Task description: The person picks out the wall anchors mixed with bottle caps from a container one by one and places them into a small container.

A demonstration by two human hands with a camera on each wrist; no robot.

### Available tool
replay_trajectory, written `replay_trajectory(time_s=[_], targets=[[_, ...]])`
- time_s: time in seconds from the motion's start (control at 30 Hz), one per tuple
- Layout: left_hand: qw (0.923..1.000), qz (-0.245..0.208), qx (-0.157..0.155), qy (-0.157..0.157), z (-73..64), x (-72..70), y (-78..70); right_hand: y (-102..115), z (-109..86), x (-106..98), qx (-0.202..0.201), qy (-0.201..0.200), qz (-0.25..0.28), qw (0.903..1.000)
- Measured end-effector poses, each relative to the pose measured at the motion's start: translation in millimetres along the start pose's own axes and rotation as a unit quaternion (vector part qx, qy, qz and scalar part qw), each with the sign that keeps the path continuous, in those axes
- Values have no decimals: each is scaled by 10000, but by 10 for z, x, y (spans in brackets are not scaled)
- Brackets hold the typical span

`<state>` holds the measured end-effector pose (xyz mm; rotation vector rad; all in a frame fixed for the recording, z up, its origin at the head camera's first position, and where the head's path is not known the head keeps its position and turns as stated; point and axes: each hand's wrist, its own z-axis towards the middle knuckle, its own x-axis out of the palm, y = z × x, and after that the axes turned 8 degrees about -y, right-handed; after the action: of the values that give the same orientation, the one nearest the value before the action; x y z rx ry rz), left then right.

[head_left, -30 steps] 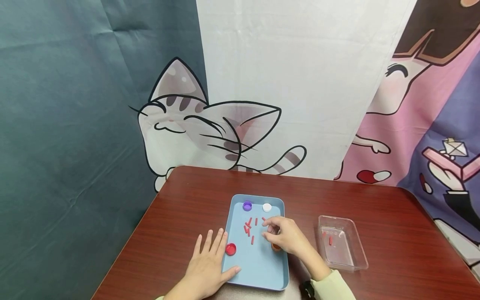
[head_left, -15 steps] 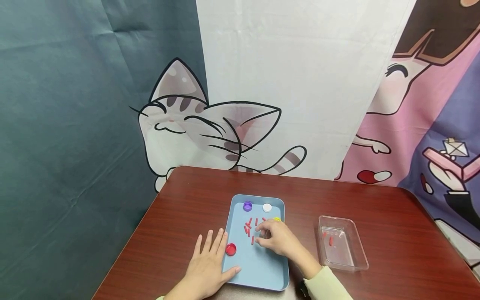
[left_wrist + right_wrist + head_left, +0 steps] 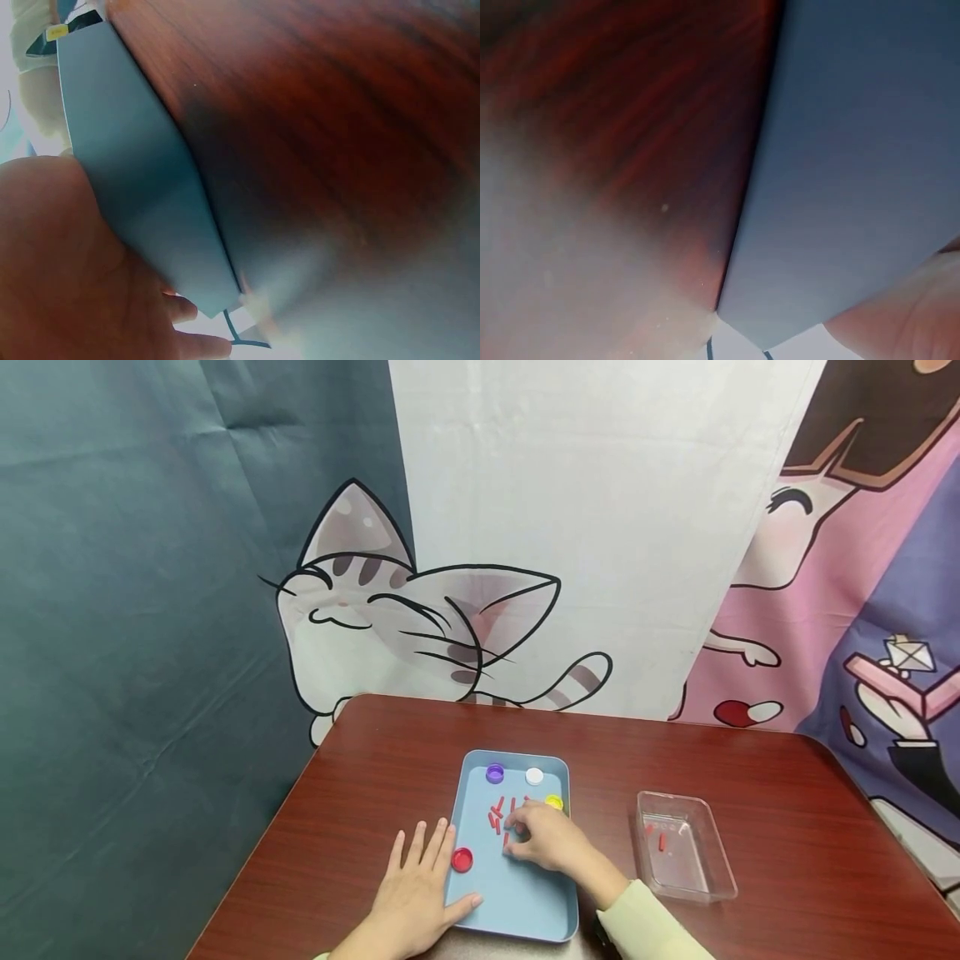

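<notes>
My left hand [image 3: 412, 893] lies with fingers spread at the left edge of a light blue tray [image 3: 517, 910], its thumb across the near-left corner. Over the tray's middle, my right hand [image 3: 553, 839] has its thumb and fingers bent but apart. A short red stick [image 3: 506, 840] lies by their tips; whether they touch it cannot be told. Several more red sticks [image 3: 498, 811] lie loosely beyond the fingertips. In the left wrist view the tray's outer side [image 3: 142, 142] runs beside the left hand; the right wrist view shows the tray's outer side [image 3: 847, 165] too.
On the tray are a purple cap [image 3: 495, 773], a white cap [image 3: 534, 776], a yellow cap [image 3: 554, 802] and a red cap [image 3: 462, 860]. Right of it, a clear plastic box [image 3: 720, 860] holds a few red pieces [image 3: 662, 842]. Brown table [image 3: 360, 777] surrounds both.
My right hand has moved left and slightly nearer over the tray, toward the near red stick. The yellow cap has come into view; a brown cap is now hidden. The left hand stays put.
</notes>
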<state>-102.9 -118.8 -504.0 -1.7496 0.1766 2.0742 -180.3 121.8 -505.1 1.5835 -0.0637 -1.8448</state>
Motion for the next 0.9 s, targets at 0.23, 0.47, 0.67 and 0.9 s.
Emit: replay_trajectory(time_s=[0.23,0.47,0.67,0.9], targets=[[10000,-28,1,-2,-9,0,-5,43,-6,-4,21,74,-194,9998],[10000,-26,22,-15,-3,-3,-5,54,3,9,-42,2,-357,9994],[10000,-12,19,0,1,-10,-3,53,14,22,-54,-31,-315,9995],[10000,-22,-3,23,3,-23,-4,63,35,27,-107,-92,-359,9993]])
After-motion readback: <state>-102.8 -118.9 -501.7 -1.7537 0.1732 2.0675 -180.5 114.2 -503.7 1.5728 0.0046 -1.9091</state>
